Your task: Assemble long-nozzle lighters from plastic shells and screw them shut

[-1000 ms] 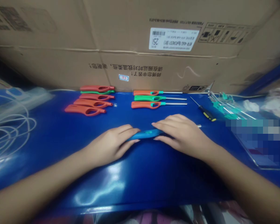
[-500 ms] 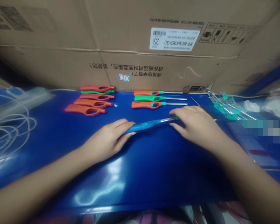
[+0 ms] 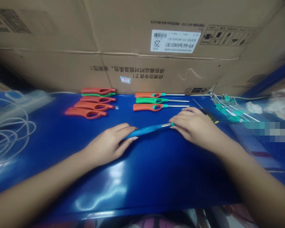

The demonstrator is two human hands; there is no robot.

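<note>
My left hand (image 3: 111,141) is closed round the rear of a blue lighter handle (image 3: 144,130), held above the table and pointing right with a slight upward tilt. A short metal tube (image 3: 165,125) with a teal piece (image 3: 172,124) on it sits at the handle's front end. The fingertips of my right hand (image 3: 192,125) pinch the tube at the teal piece; the part beyond is hidden by the hand. Behind my hands lie three long-nosed lighters (image 3: 147,108) in a row, orange and green, with metal tubes and teal triggers.
Several orange and green lighter handles (image 3: 85,113) lie at the back left beside tiny metal pieces (image 3: 117,107). A screwdriver (image 3: 210,117), teal-ended tubes (image 3: 230,110) and white tissue (image 3: 254,107) are at right. White cable (image 3: 26,126) coils at left. A cardboard box (image 3: 123,38) stands behind the blue table (image 3: 142,183).
My right hand has moved left and its fingers have closed more tightly. The teal piece is nearer the blue handle, and less tube shows between them. More of the screwdriver is uncovered.
</note>
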